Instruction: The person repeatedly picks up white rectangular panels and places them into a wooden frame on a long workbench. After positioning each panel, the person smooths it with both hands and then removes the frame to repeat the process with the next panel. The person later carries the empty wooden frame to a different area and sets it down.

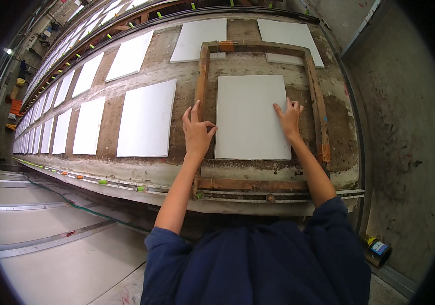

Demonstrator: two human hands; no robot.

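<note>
A white rectangular panel [252,119] lies flat on the stained table, inside a worn wooden frame [315,81] with orange tape on it. At the panel's left edge is my left hand [197,134], thumb and forefinger pinched together and the other fingers raised over the frame's left bar. Whatever is in that pinch, if anything, is too small to make out. My right hand [290,121] rests at the panel's right edge with its fingers apart, holding nothing. The right forearm crosses above the frame's near bar [258,185].
More white panels [146,119] lie in rows along the long table, leftward and at the back. A metal rail with coloured clips [102,182] runs along its near edge. A concrete wall [398,127] stands at right, with a dark can [378,252] low beside it.
</note>
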